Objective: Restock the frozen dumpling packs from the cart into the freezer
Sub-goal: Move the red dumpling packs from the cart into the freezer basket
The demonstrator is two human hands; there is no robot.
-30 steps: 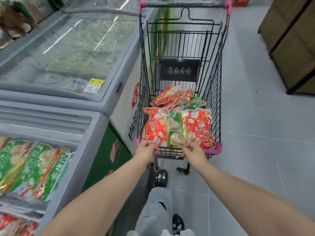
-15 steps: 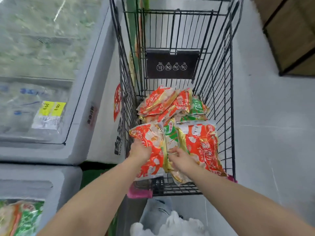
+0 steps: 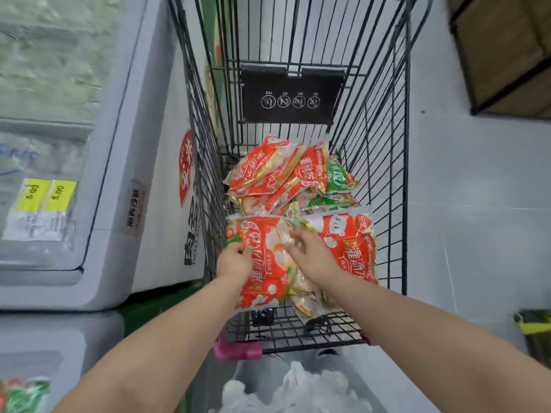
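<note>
Freezer sits left of both hands, grey body, glass lid with yellow price tags. A nearer section at the lower left shows green-red packs inside.

Left hand is in the cart, its fingers curled onto the left edge of the near-left pack, pinching it. That pack lies just right of those fingers, long axis running away from the person, far end tilted up. It's a red-orange glossy bag with white dumpling print, soft and crinkled.

Right hand is over the seam between that pack and the near-right pack. Its fingers are blurred, so I cannot tell if they grip or just touch.

Pile of packs, red and green, lies beyond both hands, further down the cart.

Judgement: left hand is nearer the freezer, so the lift likely swings left over the cart wall.
</note>
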